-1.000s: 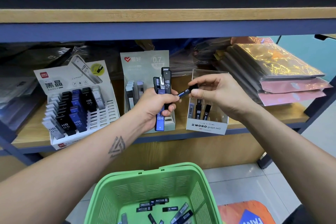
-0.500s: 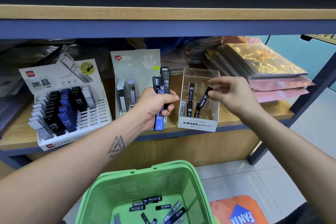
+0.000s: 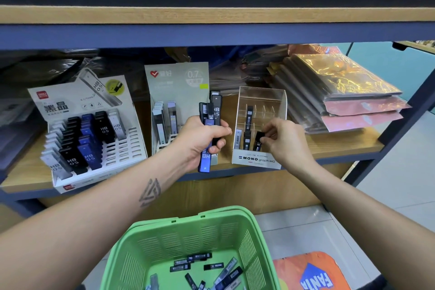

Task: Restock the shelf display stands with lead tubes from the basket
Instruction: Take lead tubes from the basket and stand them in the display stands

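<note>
My left hand (image 3: 200, 139) grips a bundle of black and blue lead tubes (image 3: 209, 113) upright in front of the shelf. My right hand (image 3: 284, 141) pinches a small black lead tube (image 3: 258, 140) and holds it inside the front row of the clear MONO display stand (image 3: 259, 160), beside two tubes standing there. A white stand (image 3: 127, 148) at the left carries rows of black, blue and grey HB 0.5 tubes. A grey 0.7 stand (image 3: 176, 77) sits in the middle. Below, the green basket (image 3: 249, 240) holds several loose tubes.
Stacks of shiny wrapped packets (image 3: 341, 87) lie on the wooden shelf to the right of the clear stand. A blue metal shelf beam (image 3: 211, 33) runs overhead. An orange bag (image 3: 310, 273) lies on the tiled floor by the basket.
My right hand has carried the small black tube from beside the bundle down into the front of the clear MONO stand. The left hand keeps its bundle in place.
</note>
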The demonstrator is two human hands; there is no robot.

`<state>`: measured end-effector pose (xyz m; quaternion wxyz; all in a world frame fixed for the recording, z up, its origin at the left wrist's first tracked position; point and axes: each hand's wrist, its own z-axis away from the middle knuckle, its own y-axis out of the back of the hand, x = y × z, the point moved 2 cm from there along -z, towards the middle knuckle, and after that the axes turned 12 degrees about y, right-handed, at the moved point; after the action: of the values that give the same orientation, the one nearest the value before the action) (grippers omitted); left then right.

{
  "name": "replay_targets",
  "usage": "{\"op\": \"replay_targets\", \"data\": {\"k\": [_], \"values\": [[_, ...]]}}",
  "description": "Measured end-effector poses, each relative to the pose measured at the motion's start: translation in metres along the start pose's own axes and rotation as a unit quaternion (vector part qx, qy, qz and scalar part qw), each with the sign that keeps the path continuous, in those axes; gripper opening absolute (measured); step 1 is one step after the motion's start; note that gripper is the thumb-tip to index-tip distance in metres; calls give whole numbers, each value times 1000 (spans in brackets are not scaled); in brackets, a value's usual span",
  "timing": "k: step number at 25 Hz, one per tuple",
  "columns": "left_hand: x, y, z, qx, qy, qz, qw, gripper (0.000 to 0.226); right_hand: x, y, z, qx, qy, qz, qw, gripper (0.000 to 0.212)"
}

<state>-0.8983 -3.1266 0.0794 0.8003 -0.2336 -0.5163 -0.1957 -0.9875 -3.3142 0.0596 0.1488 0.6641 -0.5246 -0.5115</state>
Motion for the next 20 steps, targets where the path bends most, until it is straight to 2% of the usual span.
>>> {"op": "replay_targets", "data": {"k": [11, 14, 15, 17, 19, 20], "values": [[-2, 0, -2, -4, -5, -8, 1000, 12, -2, -7, 2, 9, -3, 25, 1000, 15], [-2, -2, 2, -41, 16, -13, 999, 11, -14, 0, -2, 34, 18, 55, 998, 8], [-3, -4, 4, -63, 28, -16, 997, 11, -21, 3, -4, 39, 22, 18, 999, 8], [-3, -8, 9, -102, 49, -27, 993, 16, -33, 5, -11, 11, -4, -179, 984, 14], [-3, -10, 12, -128, 61, -28, 990, 21, -42, 3, -16, -44, -37, -374, 926, 25], [-3, -10, 13, -135, 64, -24, 989, 24, -44, 2, -18, -60, -44, -427, 901, 29]]}}
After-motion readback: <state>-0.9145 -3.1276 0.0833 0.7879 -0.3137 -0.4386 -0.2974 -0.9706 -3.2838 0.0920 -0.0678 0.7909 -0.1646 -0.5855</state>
